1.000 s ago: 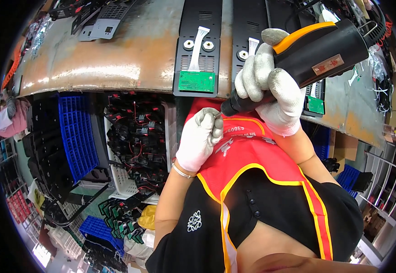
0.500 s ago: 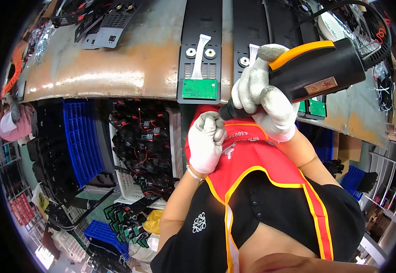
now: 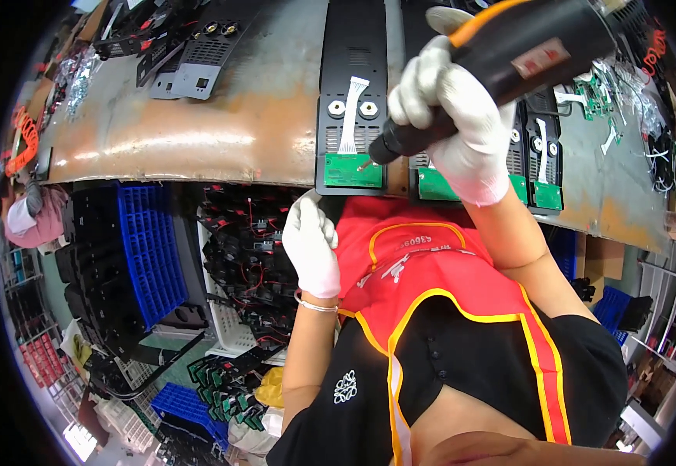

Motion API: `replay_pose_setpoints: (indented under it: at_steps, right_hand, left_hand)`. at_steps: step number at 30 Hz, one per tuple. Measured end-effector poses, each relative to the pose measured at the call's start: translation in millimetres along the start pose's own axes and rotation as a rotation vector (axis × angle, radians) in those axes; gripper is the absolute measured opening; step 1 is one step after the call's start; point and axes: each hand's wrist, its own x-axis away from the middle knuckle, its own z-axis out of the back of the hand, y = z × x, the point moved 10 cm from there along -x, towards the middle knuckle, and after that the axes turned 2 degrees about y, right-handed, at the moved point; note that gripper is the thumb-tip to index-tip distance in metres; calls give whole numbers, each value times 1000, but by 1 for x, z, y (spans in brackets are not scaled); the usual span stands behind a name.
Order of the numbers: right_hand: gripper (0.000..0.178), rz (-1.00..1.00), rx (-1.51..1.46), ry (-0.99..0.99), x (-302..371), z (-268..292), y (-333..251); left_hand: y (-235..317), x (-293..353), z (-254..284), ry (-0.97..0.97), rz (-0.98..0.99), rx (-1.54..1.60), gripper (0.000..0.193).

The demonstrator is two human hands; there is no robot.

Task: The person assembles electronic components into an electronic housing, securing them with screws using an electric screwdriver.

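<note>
A black electric screwdriver [image 3: 501, 70] with an orange lever is gripped in my gloved right hand [image 3: 462, 116]. Its bit points down at the right part of a green circuit board [image 3: 346, 177], seemingly touching it. That board lies at the near end of a black slotted panel [image 3: 353, 46], below two round metal fittings and a white ribbon cable [image 3: 353, 116]. My gloved left hand [image 3: 311, 245] is at the panel's near left corner, fingers curled in; whatever they hold is hidden. One fingertip reaches the panel's edge.
More black panels with green boards [image 3: 546, 196] lie to the right on the worn metal table [image 3: 190, 144]. Grey perforated plates [image 3: 198, 66] lie far left. Below the table edge stand a white crate [image 3: 229, 322] of black wired parts and a blue crate [image 3: 148, 256].
The screwdriver's tip has moved from my left fingers up and left onto the green board. My left hand has gone left to the panel's corner.
</note>
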Motion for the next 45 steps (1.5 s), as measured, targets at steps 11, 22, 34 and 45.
replay_pose_setpoints:
  at_steps: [11,22,34,45]
  right_hand:
    - [45,-204,287,155,-22,2,51]
    - [42,-266,360,116,-22,-10,63]
    - [42,-281,315,111,-22,-12,68]
    - [40,-266,371,47,-25,-18,70]
  left_hand:
    - [-21,-16,-37,-191,227,177,32]
    - [-21,-19,-41,-229,212,278,25]
    - [-20,-19,-42,-240,201,310,27]
    - [-20,-19,-42,-256,198,327,25]
